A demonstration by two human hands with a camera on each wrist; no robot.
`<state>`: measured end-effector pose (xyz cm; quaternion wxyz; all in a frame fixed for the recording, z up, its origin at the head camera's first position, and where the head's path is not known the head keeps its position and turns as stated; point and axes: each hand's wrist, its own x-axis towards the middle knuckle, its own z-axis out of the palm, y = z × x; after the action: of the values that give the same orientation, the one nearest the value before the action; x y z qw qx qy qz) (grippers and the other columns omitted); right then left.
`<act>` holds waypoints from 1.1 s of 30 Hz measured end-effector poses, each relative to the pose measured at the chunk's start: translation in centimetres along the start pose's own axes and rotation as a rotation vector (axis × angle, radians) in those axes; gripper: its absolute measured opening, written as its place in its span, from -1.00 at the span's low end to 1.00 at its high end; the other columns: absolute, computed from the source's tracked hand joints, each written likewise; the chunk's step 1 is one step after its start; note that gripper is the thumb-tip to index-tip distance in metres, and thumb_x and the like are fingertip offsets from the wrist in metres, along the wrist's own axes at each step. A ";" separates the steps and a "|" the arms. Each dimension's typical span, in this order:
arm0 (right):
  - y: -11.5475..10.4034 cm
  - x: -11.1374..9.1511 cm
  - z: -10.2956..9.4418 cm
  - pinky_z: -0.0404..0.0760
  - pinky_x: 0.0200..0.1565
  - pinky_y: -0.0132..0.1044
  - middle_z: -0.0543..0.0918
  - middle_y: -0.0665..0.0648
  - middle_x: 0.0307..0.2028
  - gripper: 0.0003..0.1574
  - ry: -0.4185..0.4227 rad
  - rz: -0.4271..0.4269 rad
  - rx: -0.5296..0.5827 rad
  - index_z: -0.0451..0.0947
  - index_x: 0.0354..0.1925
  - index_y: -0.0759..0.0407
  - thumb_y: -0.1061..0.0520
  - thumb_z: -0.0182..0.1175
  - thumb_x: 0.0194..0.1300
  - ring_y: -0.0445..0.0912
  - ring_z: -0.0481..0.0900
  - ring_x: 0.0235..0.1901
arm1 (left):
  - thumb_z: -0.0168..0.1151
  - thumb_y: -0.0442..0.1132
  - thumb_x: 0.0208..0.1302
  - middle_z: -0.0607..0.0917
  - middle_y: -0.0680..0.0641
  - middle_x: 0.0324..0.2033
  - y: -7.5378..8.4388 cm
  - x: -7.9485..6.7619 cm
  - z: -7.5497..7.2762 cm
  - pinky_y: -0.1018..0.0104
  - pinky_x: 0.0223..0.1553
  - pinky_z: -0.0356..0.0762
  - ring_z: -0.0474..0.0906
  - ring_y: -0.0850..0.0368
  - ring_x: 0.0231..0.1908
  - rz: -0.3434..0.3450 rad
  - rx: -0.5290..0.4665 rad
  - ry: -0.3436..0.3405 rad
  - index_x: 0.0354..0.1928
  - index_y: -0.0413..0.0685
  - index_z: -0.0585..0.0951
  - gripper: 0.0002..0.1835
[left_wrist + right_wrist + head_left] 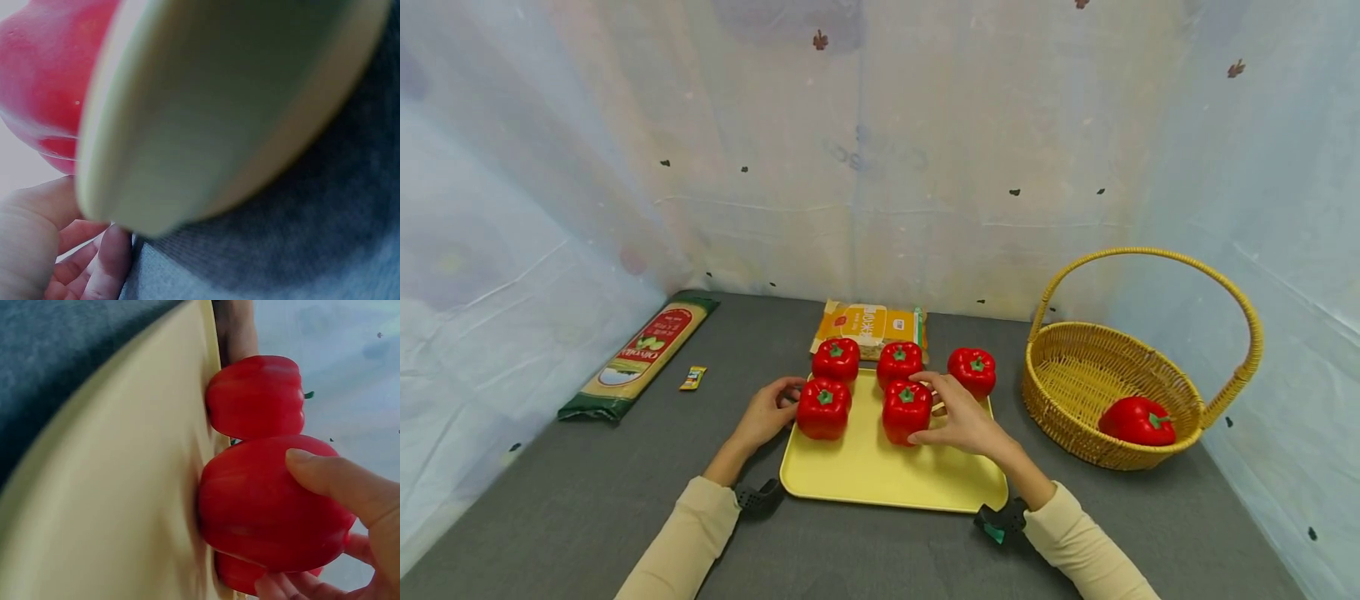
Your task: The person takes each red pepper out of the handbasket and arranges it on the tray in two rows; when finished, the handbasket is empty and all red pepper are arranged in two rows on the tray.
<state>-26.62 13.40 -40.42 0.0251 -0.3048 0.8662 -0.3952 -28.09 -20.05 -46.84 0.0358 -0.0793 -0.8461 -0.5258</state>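
A yellow tray (880, 479) bears several red bell peppers with green stems. At the tray's left side, my left hand (769, 412) grips the rim beside the near-left bell pepper (823, 410); in the left wrist view, its fingers (112, 262) lie at the tray edge (156, 156). My right hand (964, 421) holds the near-middle bell pepper (906, 414), thumb on the near side. In the right wrist view that bell pepper (269, 506) sits between thumb and fingers, close to the tray surface. Behind stand a back-left pepper (837, 358), a back-middle pepper (899, 361) and a right pepper (973, 371).
A wicker basket (1045, 392) with a tall handle stands at the right, one red bell pepper (1137, 421) lying in it. Behind the tray is an orange food packet (872, 323). At the left lie a long green-and-red package (643, 354) and a small yellow packet (693, 378).
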 end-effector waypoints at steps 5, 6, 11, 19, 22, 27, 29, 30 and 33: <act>0.1 0.1 0.6 0.57 -0.07 -0.09 0.34 0.15 0.01 0.04 0.025 -0.024 -0.016 0.24 0.29 0.03 -0.01 0.50 -0.13 -0.03 0.46 -0.10 | 0.19 -0.39 0.19 0.55 -0.20 -0.24 0.1 0.1 0.0 0.33 -0.47 0.57 0.53 0.11 -0.47 -0.010 0.002 0.001 0.12 -0.26 0.45 -0.58; 0.1 0.1 0.7 0.57 -0.07 -0.10 0.34 0.15 0.03 0.04 0.031 -0.027 -0.016 0.25 0.29 0.02 -0.02 0.51 -0.13 -0.05 0.45 -0.09 | 0.19 -0.39 0.20 0.55 -0.20 -0.24 0.1 0.1 0.0 0.32 -0.47 0.57 0.53 0.11 -0.47 -0.011 0.002 0.000 0.13 -0.26 0.45 -0.58; 0.3 0.3 1.1 0.56 -0.05 -0.16 0.32 0.14 0.10 0.04 0.050 -0.041 -0.028 0.25 0.30 -0.02 -0.03 0.50 -0.13 -0.11 0.41 -0.05 | 0.19 -0.39 0.20 0.55 -0.20 -0.25 0.1 0.1 0.0 0.33 -0.48 0.56 0.53 0.11 -0.47 -0.012 0.002 -0.003 0.13 -0.25 0.45 -0.58; 0.2 0.2 1.3 0.56 -0.06 -0.09 0.32 0.15 0.08 0.05 0.061 -0.066 -0.025 0.24 0.31 -0.04 -0.02 0.51 -0.13 -0.09 0.40 -0.05 | 0.19 -0.39 0.19 0.56 -0.20 -0.25 0.0 0.1 0.0 0.33 -0.49 0.56 0.53 0.12 -0.48 -0.007 0.006 -0.002 0.12 -0.26 0.45 -0.57; 0.3 0.2 1.3 0.56 -0.07 -0.09 0.33 0.14 0.05 0.07 0.063 -0.075 -0.033 0.23 0.31 -0.03 -0.02 0.51 -0.14 -0.10 0.40 -0.07 | 0.20 -0.39 0.19 0.55 -0.20 -0.25 0.1 0.1 0.0 0.32 -0.49 0.55 0.53 0.11 -0.47 -0.007 0.002 -0.005 0.13 -0.26 0.45 -0.57; 0.3 0.2 1.2 0.57 -0.08 -0.10 0.34 0.12 -0.01 0.10 0.064 -0.083 -0.040 0.22 0.32 -0.02 -0.04 0.52 -0.16 -0.12 0.40 -0.08 | 0.20 -0.38 0.20 0.55 -0.21 -0.26 0.2 0.1 -0.1 0.32 -0.50 0.55 0.53 0.11 -0.48 -0.008 0.002 -0.008 0.12 -0.26 0.46 -0.58; 0.3 0.2 1.2 0.56 -0.08 -0.08 0.34 0.12 -0.01 0.11 0.062 -0.084 -0.039 0.22 0.32 -0.01 -0.04 0.52 -0.17 -0.11 0.39 -0.07 | 0.20 -0.37 0.20 0.55 -0.20 -0.26 0.3 0.0 -0.1 0.32 -0.50 0.55 0.53 0.10 -0.48 -0.013 0.003 -0.006 0.12 -0.25 0.46 -0.58; 0.3 0.2 1.2 0.56 -0.08 -0.07 0.34 0.12 -0.01 0.12 0.060 -0.084 -0.039 0.21 0.32 -0.01 -0.05 0.52 -0.17 -0.11 0.39 -0.07 | 0.20 -0.37 0.20 0.55 -0.20 -0.26 0.3 0.0 -0.1 0.32 -0.50 0.55 0.53 0.10 -0.48 -0.013 0.003 -0.007 0.12 -0.25 0.46 -0.58; 0.3 0.2 1.2 0.56 -0.08 -0.05 0.33 0.13 0.01 0.13 0.055 -0.082 -0.041 0.20 0.33 0.00 -0.05 0.53 -0.18 -0.09 0.39 -0.05 | 0.20 -0.37 0.20 0.55 -0.21 -0.25 0.3 0.0 -0.1 0.32 -0.50 0.55 0.53 0.09 -0.48 -0.012 0.006 -0.012 0.12 -0.26 0.46 -0.58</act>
<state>-26.58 12.67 -41.41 -0.0211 -0.3297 0.8612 -0.3862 -28.01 -20.03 -46.57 0.0278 -0.0770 -0.8485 -0.5229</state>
